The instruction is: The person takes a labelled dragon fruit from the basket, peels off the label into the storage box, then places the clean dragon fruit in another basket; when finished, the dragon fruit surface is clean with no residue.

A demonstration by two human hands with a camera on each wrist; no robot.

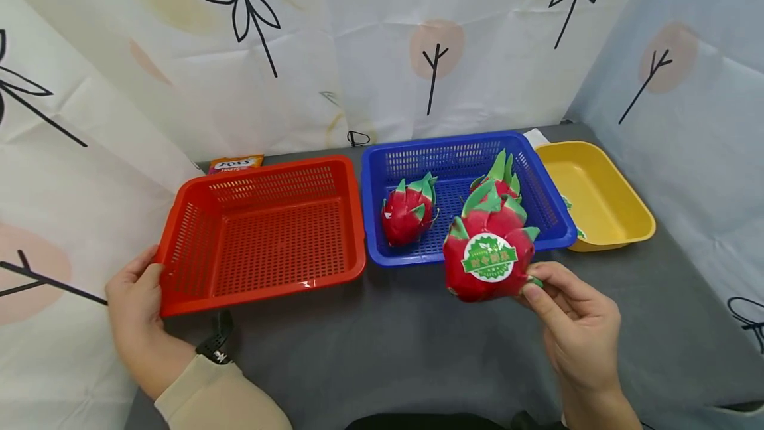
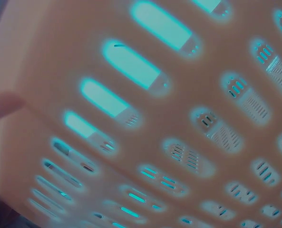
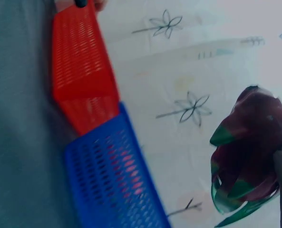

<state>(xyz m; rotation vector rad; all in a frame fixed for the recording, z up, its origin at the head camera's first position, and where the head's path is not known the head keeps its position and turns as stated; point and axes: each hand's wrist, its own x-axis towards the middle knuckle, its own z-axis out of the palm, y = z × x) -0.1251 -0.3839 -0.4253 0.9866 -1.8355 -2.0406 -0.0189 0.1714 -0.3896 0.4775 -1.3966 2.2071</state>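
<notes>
My left hand [image 1: 134, 304] grips the left end of a red perforated basket [image 1: 262, 292], whose wall [image 2: 145, 107] fills the left wrist view in washed-out colour. With thumb and fingers, my right hand [image 1: 579, 324] pinches a red dragon fruit [image 1: 489, 224] low on its right side. It has green leaf tips and a round green-and-white label, and hangs in front of the blue basket [image 1: 412, 259]. The right wrist view shows the same dragon fruit [image 3: 250, 147] darkly. Two more stand in the blue basket: one dragon fruit [image 1: 408, 214] left, another dragon fruit [image 1: 504, 181] right, partly hidden.
A yellow plastic tray [image 1: 603, 208] stands right of the blue basket, with something green and white at its left side. Behind the red basket lies an orange snack packet [image 1: 235, 163]. Patterned white cloth [image 1: 358, 52] encloses the grey tabletop [image 1: 358, 350].
</notes>
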